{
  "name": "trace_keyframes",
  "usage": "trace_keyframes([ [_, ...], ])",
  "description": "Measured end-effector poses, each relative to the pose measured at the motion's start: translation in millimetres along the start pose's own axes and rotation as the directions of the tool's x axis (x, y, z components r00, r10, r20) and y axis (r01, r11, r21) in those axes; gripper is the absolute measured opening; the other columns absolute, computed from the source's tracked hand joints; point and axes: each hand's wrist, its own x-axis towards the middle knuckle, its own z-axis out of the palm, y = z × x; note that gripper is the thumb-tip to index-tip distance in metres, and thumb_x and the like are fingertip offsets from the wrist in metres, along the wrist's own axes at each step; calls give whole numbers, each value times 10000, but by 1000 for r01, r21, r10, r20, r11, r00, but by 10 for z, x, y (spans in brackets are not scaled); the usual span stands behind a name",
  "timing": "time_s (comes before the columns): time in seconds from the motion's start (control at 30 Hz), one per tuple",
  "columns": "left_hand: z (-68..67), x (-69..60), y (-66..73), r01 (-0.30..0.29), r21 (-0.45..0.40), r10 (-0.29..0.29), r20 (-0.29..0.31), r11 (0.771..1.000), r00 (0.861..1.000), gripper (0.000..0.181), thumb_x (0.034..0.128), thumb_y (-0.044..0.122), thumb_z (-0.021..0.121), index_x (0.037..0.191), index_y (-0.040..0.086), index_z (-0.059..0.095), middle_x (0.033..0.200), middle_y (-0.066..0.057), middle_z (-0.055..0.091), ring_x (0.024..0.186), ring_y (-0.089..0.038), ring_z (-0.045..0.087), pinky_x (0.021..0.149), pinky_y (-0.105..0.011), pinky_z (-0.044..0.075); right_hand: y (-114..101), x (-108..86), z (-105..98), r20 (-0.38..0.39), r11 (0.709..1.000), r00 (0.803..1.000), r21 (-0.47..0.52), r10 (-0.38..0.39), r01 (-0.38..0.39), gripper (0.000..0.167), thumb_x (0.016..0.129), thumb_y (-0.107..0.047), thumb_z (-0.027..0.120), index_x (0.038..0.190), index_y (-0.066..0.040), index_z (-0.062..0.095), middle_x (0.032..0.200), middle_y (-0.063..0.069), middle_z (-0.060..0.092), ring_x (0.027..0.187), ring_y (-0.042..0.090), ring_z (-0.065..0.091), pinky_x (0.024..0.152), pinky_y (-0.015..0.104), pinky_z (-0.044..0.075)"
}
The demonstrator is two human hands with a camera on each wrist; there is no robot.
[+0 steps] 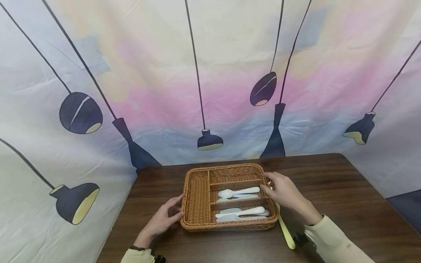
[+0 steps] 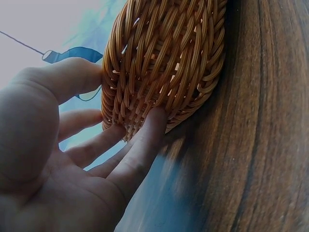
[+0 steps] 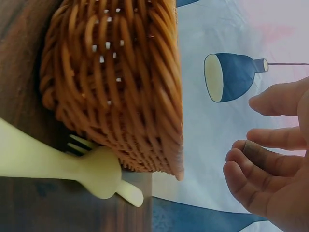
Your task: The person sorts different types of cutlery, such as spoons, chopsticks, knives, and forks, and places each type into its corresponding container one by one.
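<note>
A brown wicker cutlery basket (image 1: 197,226) with several compartments rests on the table. White spoons (image 1: 227,193) lie in its middle right compartment; white cutlery with flat blades (image 1: 231,217) lies in the front one. My left hand (image 1: 164,216) touches the basket's left end, its thumb and fingertips against the outside of the woven wall (image 2: 164,58). Beside the right rim is my right hand (image 1: 283,190); in the right wrist view its loosely bent fingers are apart from the basket and hold nothing. Pale yellow cutlery (image 3: 99,169), with fork tines showing, lies along the basket's right end.
The dark wooden table (image 1: 329,190) reaches back to a hanging cloth (image 1: 236,117) printed with lamps. A dark blue patch (image 1: 408,208) shows past the table's right edge. Yellow handles stick out in front of my right forearm.
</note>
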Motion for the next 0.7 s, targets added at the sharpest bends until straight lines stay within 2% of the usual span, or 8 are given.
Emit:
trace_keyframes([
  [0.23, -2, 15, -14, 7, 23, -6, -12, 1000, 1000, 667, 952, 277, 645, 1523, 109, 343, 1500, -214, 368, 1115, -265, 601, 858, -259, 492, 85, -81, 19, 13, 1000, 1000, 0, 22, -22, 374, 885, -161, 686, 1216, 7, 640, 995, 109, 667, 813, 229, 643, 650, 343, 490],
  [0.4, -1, 13, -11, -2, 8, 2, -5, 1000, 1000, 671, 949, 267, 649, 1522, 103, 340, 1503, -228, 353, 1127, -304, 590, 845, -259, 500, 138, -149, 22, 20, 999, 999, -22, 36, -35, 368, 877, -133, 681, 1210, 17, 642, 1025, 140, 680, 817, 232, 659, 710, 414, 501],
  [0.7, 0, 3, -5, -7, -14, 7, 0, 1000, 1000, 675, 949, 251, 650, 1525, 100, 332, 1506, -231, 348, 1142, -328, 583, 836, -259, 504, 252, -316, 40, 38, 997, 997, -48, 65, -63, 349, 858, -109, 700, 1182, 10, 647, 1013, 117, 680, 798, 171, 650, 647, 343, 511],
])
